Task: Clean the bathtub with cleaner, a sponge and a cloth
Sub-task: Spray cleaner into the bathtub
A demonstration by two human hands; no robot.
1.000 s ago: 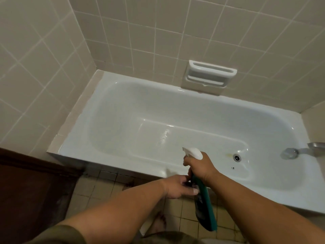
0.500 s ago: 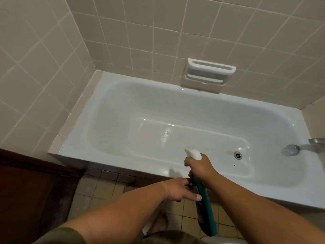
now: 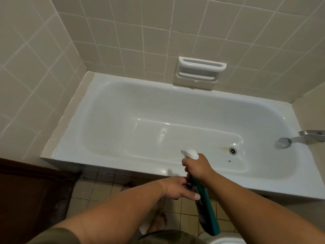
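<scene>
Head view. A white bathtub (image 3: pixel 109 131) runs along a corner of beige wall tiles (image 3: pixel 123 32), its near rim crossing the middle of the frame. The basin holds nothing loose; the floor shows a wet sheen near its centre, a yellowish stain just left of the drain (image 3: pixel 233 150), and a small dark speck in front of the drain. A metal spout (image 3: pixel 283 143) projects over the right end of the tub. A white soap holder (image 3: pixel 200 72) is set into the back wall just above the rim.

The right hand (image 3: pixel 197 167) is closed in a fist around the neck of a spray bottle (image 3: pixel 206 206), directly below its white trigger head (image 3: pixel 190 154). The nozzle points left and away, over the near rim toward the basin. The bottle's green body hangs down and toward the camera, tilted, in front of the tub's outer face and above the floor tiles (image 3: pixel 103 187). Whether a finger rests on the trigger cannot be told.

The left hand (image 3: pixel 175 189) sits just left of the bottle at its upper body, fingers loosely curled and partly open, thumb extended toward the green plastic. It touches or nearly touches the bottle; a firm grip is not shown.

Both forearms are bare. An olive sleeve (image 3: pixel 58 236) shows at lower left. A bare foot (image 3: pixel 159 221) stands on the floor tiles below the hands. Sponge and cloth do not show.
</scene>
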